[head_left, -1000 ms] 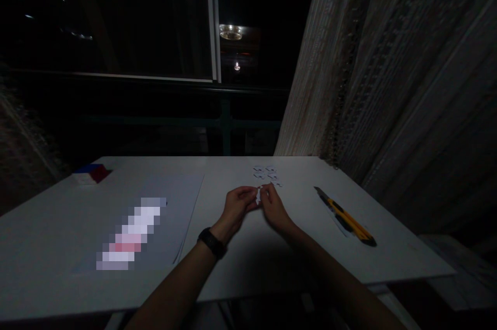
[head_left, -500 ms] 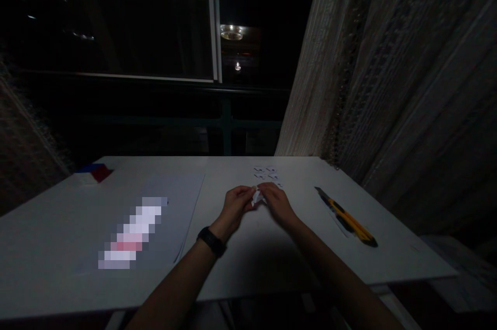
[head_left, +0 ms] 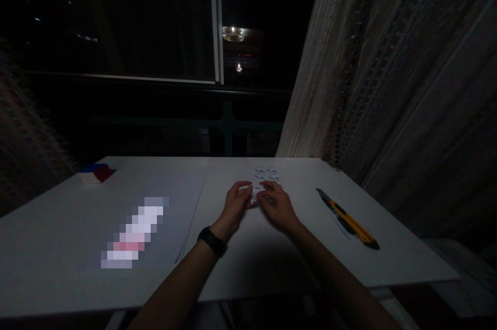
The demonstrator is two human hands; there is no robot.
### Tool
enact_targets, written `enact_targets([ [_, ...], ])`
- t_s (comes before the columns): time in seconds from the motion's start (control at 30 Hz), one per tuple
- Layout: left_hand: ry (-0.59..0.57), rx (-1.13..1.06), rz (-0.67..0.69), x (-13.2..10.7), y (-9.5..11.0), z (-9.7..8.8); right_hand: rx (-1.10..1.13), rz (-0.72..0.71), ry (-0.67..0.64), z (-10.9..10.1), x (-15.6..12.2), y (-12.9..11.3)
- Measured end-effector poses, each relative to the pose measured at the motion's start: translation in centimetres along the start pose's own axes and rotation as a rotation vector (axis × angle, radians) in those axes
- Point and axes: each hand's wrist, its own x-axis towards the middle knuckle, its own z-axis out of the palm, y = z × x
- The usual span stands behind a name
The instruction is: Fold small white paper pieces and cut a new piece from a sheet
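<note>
Over the middle of a white table (head_left: pixel 248 263), my left hand (head_left: pixel 235 207) and my right hand (head_left: pixel 276 207) meet, fingertips pinched together on a small white paper piece (head_left: pixel 254 195). A dark watch sits on my left wrist. Just beyond my fingers, several small white cut-out pieces (head_left: pixel 266 171) lie in a cluster on the table. The scene is dim and the held piece's shape is hard to make out.
A yellow and black utility knife (head_left: pixel 349 220) lies on the table to the right. A large paper sheet (head_left: pixel 155 216) covers the left part of the table. A red and blue block (head_left: pixel 96 172) sits at the far left corner. A curtain hangs on the right, a dark window behind.
Both hands have moved slightly away from me, towards the cluster of cut-out pieces, still pinching the small paper piece between them.
</note>
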Motion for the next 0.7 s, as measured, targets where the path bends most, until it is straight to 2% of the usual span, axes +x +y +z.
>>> enact_targets([
  [0.2,-0.045,-0.038,-0.008,0.1,-0.2,-0.2,-0.033,0.030,0.040,0.3,0.0,0.3],
  [0.53,-0.027,-0.038,-0.019,0.1,-0.5,-0.1,0.207,0.190,-0.045,0.5,0.4,1.2],
  [0.7,-0.010,-0.011,0.003,0.2,-0.7,0.0,0.204,0.156,-0.045,0.7,0.3,1.4],
])
